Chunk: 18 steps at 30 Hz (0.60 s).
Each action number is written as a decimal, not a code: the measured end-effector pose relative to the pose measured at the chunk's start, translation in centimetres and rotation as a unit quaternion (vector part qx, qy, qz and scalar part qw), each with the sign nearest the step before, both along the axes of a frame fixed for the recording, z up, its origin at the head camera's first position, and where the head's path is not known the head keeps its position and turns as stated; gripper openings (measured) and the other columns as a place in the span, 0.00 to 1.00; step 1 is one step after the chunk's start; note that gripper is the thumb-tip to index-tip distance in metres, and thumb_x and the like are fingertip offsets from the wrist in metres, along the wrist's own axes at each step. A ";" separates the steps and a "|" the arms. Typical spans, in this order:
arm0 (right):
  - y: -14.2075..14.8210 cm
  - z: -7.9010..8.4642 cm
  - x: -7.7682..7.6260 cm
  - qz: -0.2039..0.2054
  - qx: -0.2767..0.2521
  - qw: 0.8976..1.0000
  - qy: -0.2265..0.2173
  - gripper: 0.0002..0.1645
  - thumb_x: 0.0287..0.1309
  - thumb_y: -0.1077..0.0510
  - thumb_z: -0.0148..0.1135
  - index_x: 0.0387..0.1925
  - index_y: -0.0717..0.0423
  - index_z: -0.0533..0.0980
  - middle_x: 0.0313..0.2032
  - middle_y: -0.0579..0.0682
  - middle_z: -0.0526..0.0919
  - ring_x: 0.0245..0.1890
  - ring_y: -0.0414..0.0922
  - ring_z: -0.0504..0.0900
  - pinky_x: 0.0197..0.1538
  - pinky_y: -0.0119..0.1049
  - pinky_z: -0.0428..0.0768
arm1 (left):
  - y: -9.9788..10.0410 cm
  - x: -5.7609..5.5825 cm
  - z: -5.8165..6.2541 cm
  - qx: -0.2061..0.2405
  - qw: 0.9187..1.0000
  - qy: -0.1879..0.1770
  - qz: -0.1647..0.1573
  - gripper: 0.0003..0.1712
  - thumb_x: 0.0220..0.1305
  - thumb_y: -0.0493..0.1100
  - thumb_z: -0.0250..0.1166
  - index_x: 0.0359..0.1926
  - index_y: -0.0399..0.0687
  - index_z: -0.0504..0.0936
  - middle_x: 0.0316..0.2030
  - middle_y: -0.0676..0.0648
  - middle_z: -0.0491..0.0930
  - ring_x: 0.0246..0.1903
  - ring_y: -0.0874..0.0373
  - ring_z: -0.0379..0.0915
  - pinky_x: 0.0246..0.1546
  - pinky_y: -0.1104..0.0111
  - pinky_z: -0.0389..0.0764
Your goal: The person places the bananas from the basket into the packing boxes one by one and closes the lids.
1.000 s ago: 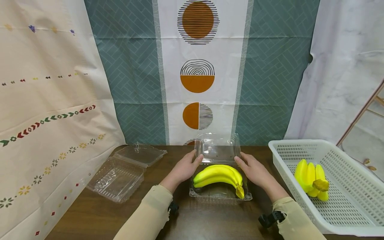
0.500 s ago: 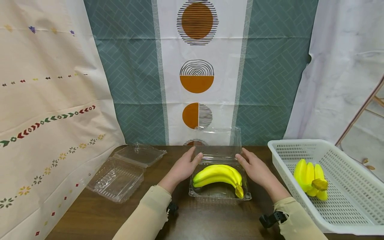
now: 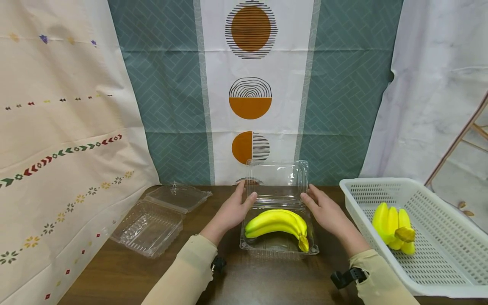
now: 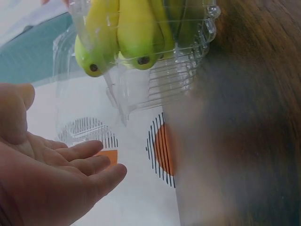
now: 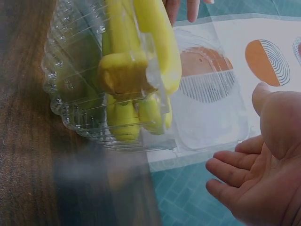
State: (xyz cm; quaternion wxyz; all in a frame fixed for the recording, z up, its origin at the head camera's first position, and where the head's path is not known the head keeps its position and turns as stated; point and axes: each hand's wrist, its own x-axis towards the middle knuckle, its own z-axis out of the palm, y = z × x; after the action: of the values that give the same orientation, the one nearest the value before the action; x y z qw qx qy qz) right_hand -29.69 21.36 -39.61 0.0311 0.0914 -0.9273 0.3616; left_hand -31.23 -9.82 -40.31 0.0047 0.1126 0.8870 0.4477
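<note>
A clear plastic clamshell container (image 3: 280, 248) stands on the table with a bunch of yellow bananas (image 3: 276, 224) lying in its base. Its hinged lid (image 3: 277, 180) is raised at the back, nearly upright. My left hand (image 3: 232, 212) is at the lid's left side, and my right hand (image 3: 324, 212) is at its right side. In the left wrist view the fingers (image 4: 89, 162) are extended and slightly bent, a little apart from the plastic. The right wrist view likewise has loosely extended fingers (image 5: 230, 172) beside the lid. Neither hand grips anything.
A second clear clamshell (image 3: 150, 228) lies unfolded on the left of the wooden table (image 3: 248, 281). On the right, a white perforated basket (image 3: 438, 275) holds another banana bunch (image 3: 394, 228). Patterned cloths (image 3: 255, 63) hang behind and at the sides.
The lid has swung up and back to stand taller. Both hands have shifted slightly upward and a little farther apart at its sides. The bananas have stayed put.
</note>
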 end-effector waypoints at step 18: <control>0.1 1.1 1.2 -0.010 -0.004 1.000 0.006 0.58 0.83 0.26 0.45 0.89 0.62 0.43 0.83 0.69 0.60 0.81 0.70 0.62 0.77 0.71 0.63 | -0.3 1.0 0.9 0.008 1.000 0.017 0.000 0.50 0.85 0.67 0.55 0.91 0.53 0.44 0.84 0.40 0.61 0.81 0.36 0.59 0.78 0.36 0.61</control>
State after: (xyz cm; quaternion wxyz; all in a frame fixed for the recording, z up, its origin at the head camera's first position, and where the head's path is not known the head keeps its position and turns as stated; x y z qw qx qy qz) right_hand -28.47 21.44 -38.46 0.0411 0.0839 -0.9265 0.3644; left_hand -30.23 -10.16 -39.41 -0.0107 0.1205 0.8835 0.4525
